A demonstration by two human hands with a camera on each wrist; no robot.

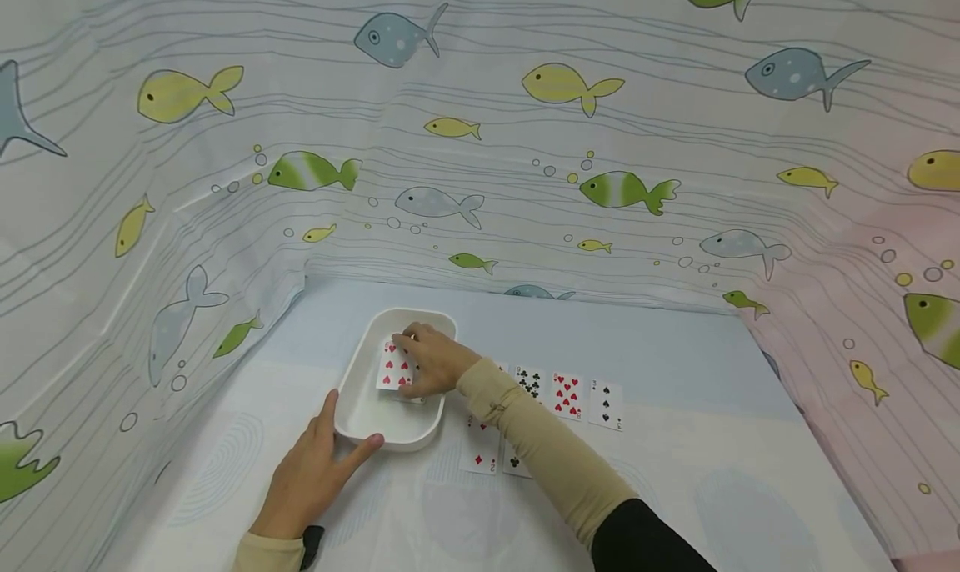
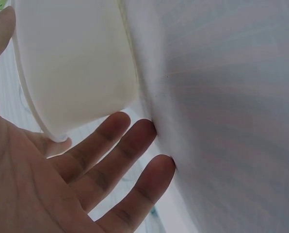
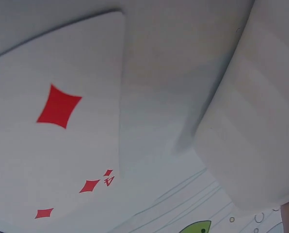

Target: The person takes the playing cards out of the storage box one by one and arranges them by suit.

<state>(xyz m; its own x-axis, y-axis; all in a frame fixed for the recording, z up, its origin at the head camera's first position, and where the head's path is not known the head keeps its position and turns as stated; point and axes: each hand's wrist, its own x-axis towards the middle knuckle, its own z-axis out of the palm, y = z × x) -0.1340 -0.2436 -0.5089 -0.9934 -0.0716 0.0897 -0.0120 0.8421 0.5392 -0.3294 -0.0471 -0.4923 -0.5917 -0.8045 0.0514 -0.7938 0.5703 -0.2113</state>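
Note:
A white tray [image 1: 358, 413] with rounded corners stands on the table. Inside it, my right hand [image 1: 438, 359] pinches a red heart playing card [image 1: 392, 378] between thumb and fingers at its ends, over other cards partly hidden by that hand. At the near left corner my left hand [image 1: 307, 476] rests its forefinger and thumb against the tray rim. The left wrist view has its other fingers [image 2: 130, 145] extended and spread beside the tray's outer wall [image 2: 81, 63]. A diamond card [image 3: 81, 141] lies near the tray wall [image 3: 261, 107] in the right wrist view.
Right of the tray, cards lie in rows: a club card [image 1: 528, 380], a heart card [image 1: 567, 397], a spade card [image 1: 606, 405] and a diamond card [image 1: 480, 451]. The right sleeve [image 1: 551, 447] covers some. A fish-patterned curtain [image 1: 517, 222] encloses the table's back and sides.

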